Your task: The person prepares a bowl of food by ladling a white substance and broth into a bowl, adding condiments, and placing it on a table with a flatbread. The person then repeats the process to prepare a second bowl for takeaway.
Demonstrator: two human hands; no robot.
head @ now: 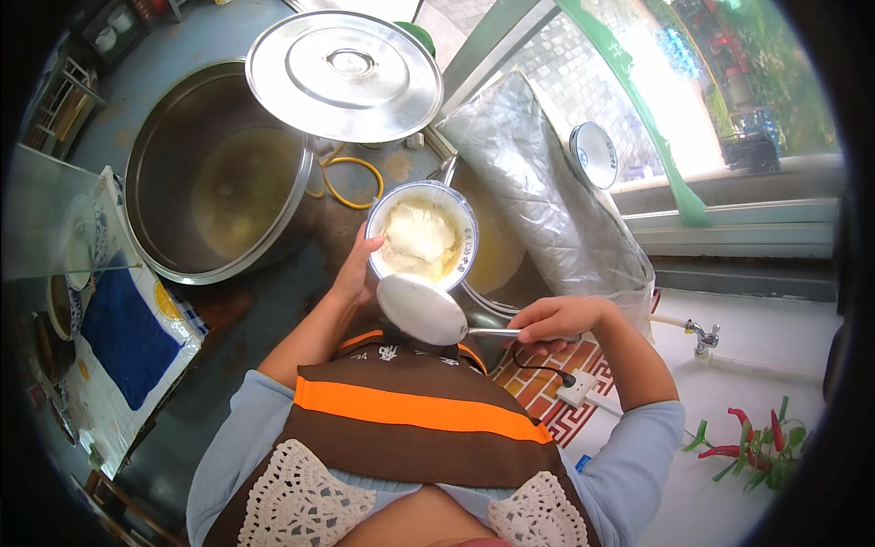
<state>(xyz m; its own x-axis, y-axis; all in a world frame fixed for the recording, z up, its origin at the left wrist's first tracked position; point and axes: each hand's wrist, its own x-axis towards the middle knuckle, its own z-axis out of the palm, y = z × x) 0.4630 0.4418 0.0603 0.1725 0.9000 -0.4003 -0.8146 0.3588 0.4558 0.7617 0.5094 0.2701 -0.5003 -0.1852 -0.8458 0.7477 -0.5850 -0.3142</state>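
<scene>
In my left hand (357, 268) is a white bowl with a blue rim (467, 229), gripped at its left side with the thumb over the edge. A soft, pale mass like tofu pudding (420, 232) fills much of it. My right hand (552, 324) grips the metal handle of a flat, round ladle (422, 310). The ladle's pale disc overlaps the bowl's near edge in view; whether they touch, I cannot tell. Behind the bowl stands a large metal pot (502, 306) with pale yellowish contents (489, 239), partly hidden under a silvery quilted cover (523, 164).
A big steel pot (304, 205) holding murky liquid stands at left, with a round steel lid (345, 113) over its far edge. A yellow hose (372, 174) lies beyond. Stacked bowls (595, 156) sit by the window. A table with a blue cloth (130, 335) is at far left.
</scene>
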